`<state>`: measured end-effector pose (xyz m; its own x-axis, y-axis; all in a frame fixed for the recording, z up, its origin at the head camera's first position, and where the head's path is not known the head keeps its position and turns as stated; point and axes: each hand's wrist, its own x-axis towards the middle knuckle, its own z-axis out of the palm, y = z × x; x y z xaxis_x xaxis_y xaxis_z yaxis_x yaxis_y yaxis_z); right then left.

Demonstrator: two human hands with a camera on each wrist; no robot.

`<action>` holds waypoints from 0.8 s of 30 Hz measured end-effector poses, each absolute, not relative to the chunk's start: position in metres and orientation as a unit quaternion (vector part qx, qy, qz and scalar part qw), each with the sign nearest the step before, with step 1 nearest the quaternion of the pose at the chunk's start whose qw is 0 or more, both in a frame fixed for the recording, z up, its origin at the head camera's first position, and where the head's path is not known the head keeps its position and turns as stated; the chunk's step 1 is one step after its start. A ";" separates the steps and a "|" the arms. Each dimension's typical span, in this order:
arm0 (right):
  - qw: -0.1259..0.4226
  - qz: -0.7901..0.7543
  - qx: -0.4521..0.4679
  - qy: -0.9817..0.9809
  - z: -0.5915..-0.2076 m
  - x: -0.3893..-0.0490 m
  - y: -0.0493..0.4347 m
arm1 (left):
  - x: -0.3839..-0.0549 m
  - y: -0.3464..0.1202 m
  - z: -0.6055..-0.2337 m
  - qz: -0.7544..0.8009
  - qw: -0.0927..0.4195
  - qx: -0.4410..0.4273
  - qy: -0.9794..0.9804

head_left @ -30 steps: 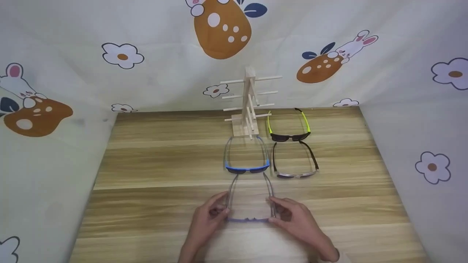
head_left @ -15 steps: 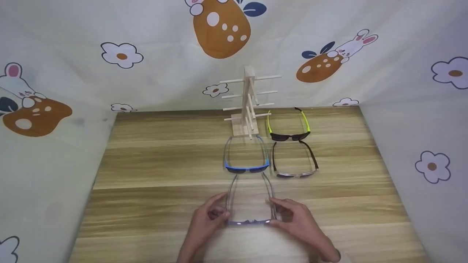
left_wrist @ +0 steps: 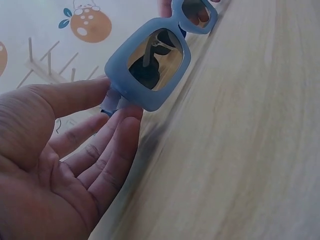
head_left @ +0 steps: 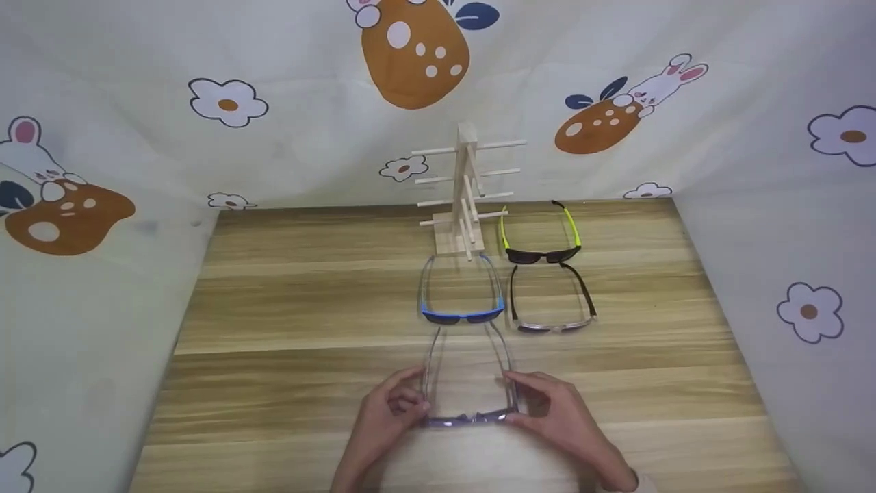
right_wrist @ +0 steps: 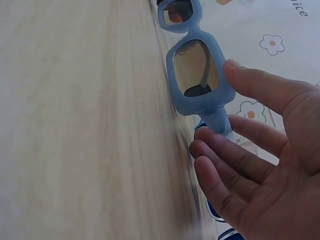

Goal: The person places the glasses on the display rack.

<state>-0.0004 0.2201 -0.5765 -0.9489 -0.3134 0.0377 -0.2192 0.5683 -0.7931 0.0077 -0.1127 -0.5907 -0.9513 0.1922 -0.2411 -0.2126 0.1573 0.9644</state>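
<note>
Pinching pale-blue sunglasses [head_left: 448, 421] by the front corners w/ both hands, left hand [head_left: 387, 414] & right hand [head_left: 564, 414], fingers [left_wrist: 107, 165] loosely curled, prob so it stays level. Held nearside of the bright-blue pair [head_left: 441, 318], low over desk [head_left: 287, 383]. Smooth plastic-y rims [left_wrist: 120, 65], rounded-rect lenses [left_wrist: 165, 70]; rack [head_left: 463, 168] = bare wood, imo.

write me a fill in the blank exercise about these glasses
The left hand and right hand hold glasses whose frame is pale ____.
Counting these, the head view shows ____ pairs altogether.
There, the yellow-armed glasses lie to the ____ of the wooden rack.

Missing words: blue; four; right
</note>
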 end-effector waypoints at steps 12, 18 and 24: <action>0.008 -0.450 -0.158 0.879 -0.575 -0.002 0.222 | 0.003 -0.108 -0.577 0.644 0.167 -0.024 0.746; -0.001 -0.445 -0.166 0.880 -0.571 -0.007 0.224 | -0.001 -0.104 -0.572 0.653 0.155 -0.021 0.741; 0.019 -0.447 -0.160 0.880 -0.562 -0.017 0.224 | -0.005 -0.102 -0.568 0.680 0.136 -0.013 0.720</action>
<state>-0.0165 0.2244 -0.5624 -0.9484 -0.2977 0.1094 -0.2641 0.5503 -0.7921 -0.0053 -0.1022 -0.5683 -0.9627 0.1659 -0.2138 -0.2038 0.0752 0.9761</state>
